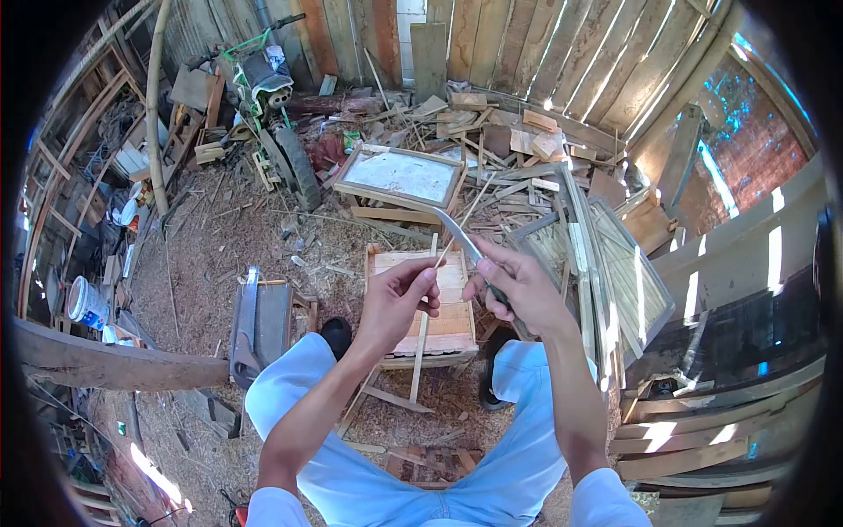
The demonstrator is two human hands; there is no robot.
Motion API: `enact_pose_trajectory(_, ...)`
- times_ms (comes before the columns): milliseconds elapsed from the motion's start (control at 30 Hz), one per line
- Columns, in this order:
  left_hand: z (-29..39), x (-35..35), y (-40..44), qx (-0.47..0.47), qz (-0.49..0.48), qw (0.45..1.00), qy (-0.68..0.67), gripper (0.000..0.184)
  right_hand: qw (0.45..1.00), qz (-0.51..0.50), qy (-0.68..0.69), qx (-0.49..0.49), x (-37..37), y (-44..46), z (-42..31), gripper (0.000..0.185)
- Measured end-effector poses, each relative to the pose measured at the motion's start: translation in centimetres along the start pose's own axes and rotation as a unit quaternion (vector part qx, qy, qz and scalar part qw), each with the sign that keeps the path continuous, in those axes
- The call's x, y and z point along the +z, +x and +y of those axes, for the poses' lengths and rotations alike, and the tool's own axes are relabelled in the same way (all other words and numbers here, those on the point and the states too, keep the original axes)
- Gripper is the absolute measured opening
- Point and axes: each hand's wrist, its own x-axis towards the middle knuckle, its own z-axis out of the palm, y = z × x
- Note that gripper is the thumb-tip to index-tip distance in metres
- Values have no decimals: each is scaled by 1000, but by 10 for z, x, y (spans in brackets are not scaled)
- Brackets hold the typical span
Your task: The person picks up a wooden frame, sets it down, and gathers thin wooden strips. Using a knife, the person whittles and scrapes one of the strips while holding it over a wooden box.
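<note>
My left hand (406,294) is closed in a pinch on the lower end of a thin wooden stick (479,195), which slants up and to the right. In my right hand (525,288) is a knife (460,235), gripped by its dark handle. Its blade points up and left and crosses the stick in view; whether they touch I cannot tell. Below both hands, between my knees, lies a shallow wooden box (458,338) with pale boards. A narrow wooden strip (422,344) rests across it and sticks out over its near edge.
A handsaw (248,321) lies on a low stool (274,312) to the left. Ahead are a framed panel (399,174), a heap of wood scraps (505,132) and a motorbike (263,97). Screened frames (628,272) lean at right. A white bucket (88,303) stands far left.
</note>
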Motion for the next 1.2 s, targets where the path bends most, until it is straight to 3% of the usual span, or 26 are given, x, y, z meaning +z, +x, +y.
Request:
enact_pose_trajectory(200, -6, 1, -3, 33, -7, 999, 18, 29, 998, -42, 50, 23, 9, 1, 5, 42)
enact_pose_trajectory(333, -5, 5, -9, 37, 8, 994, 100, 27, 997, -10, 68, 37, -1, 4, 7, 43)
enact_pose_trajectory(400, -9, 6, -13, 33, 6, 995, 96, 27, 990, -4, 139, 31, -13, 0, -5, 42)
enact_pose_trajectory(667, -8, 6, -11, 40, 4, 997, 60, 26, 988, -80, 108, 74, -3, -1, 8, 39)
enact_pose_trajectory(733, -9, 5, -14, 31, -16, 998, 61, 26, 987, -33, 140, 72, -15, 0, -2, 39)
enact_pose_trajectory(867, -13, 2, -14, 26, -34, 997, 60, 26, 976, -32, 194, 93, -31, -5, -6, 39)
enact_pose_trajectory(933, -11, 1, -14, 10, -64, 997, 37, 25, 983, -44, 164, 66, -40, -7, -10, 38)
enact_pose_trajectory(1000, -13, 1, -19, 3, -62, 997, 34, 25, 981, 34, 189, 25, -55, -12, -18, 38)
enact_pose_trajectory(1133, -17, -9, -19, -14, -60, 997, 39, 25, 974, 85, 201, -60, -81, -13, -18, 36)
enact_pose_trajectory(1200, -16, -6, -14, -9, -51, 999, 14, 25, 988, 61, 142, -5, -53, -20, -18, 39)
